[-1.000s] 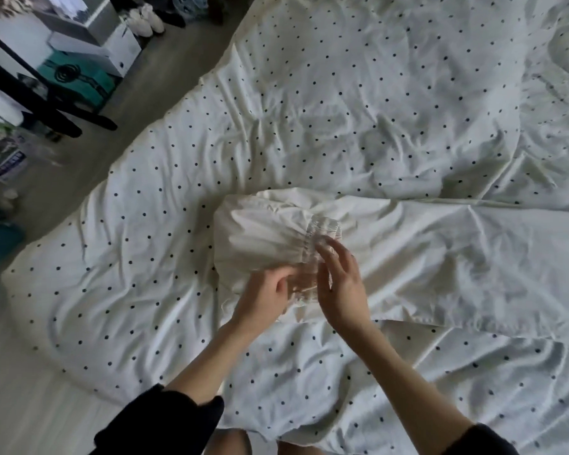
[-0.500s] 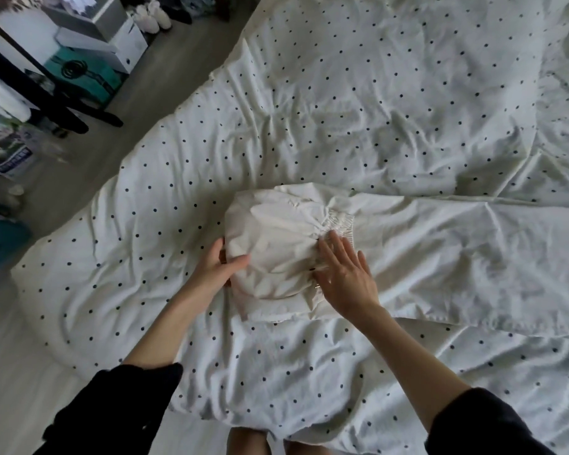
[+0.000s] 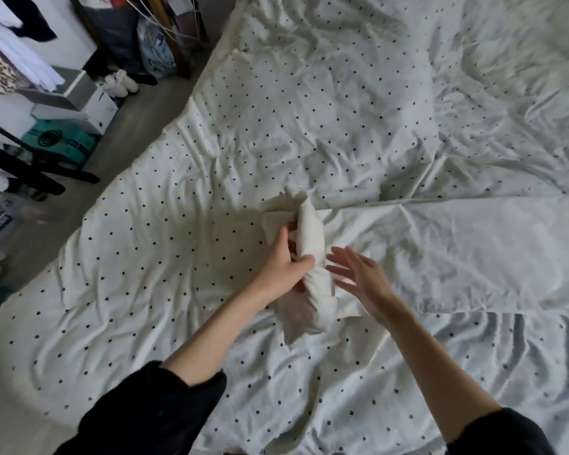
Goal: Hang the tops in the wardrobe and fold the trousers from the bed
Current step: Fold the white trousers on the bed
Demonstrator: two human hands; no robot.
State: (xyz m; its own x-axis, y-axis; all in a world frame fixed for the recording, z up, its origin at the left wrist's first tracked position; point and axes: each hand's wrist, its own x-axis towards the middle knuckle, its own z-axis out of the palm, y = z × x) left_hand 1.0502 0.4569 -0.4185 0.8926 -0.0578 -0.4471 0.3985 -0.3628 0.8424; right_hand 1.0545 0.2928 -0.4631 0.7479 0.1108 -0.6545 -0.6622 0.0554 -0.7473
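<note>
Item: white trousers (image 3: 447, 254), thin woven cloth, laid across the bed (image 3: 309, 126) and running off toward its right edge.
Worked end: the near-left end is gathered into a soft roll (image 3: 311, 251), raised off the spotted duvet (image 3: 151, 257), roughly mid-bed and toward the near edge.
Left hand (image 3: 284, 264): clamped on the roll, thumb across its front, fingers behind it.
Right hand (image 3: 358, 274): fingers spread and straight, just beside the roll; holds nothing; blurred, so contact cannot be told.
Handling, by judgement: light, limp, no stiffness of its own; creases readily; not fragile; a loose roll is likely to spring open if let go.
Where to take hold: round the body of the roll, or flat along a fold edge with both hands; a pinch at one corner would likely let the rest sag.
Nearby: shoe boxes (image 3: 79, 103) and white shoes (image 3: 122, 82) on the floor beyond the bed's left edge.
</note>
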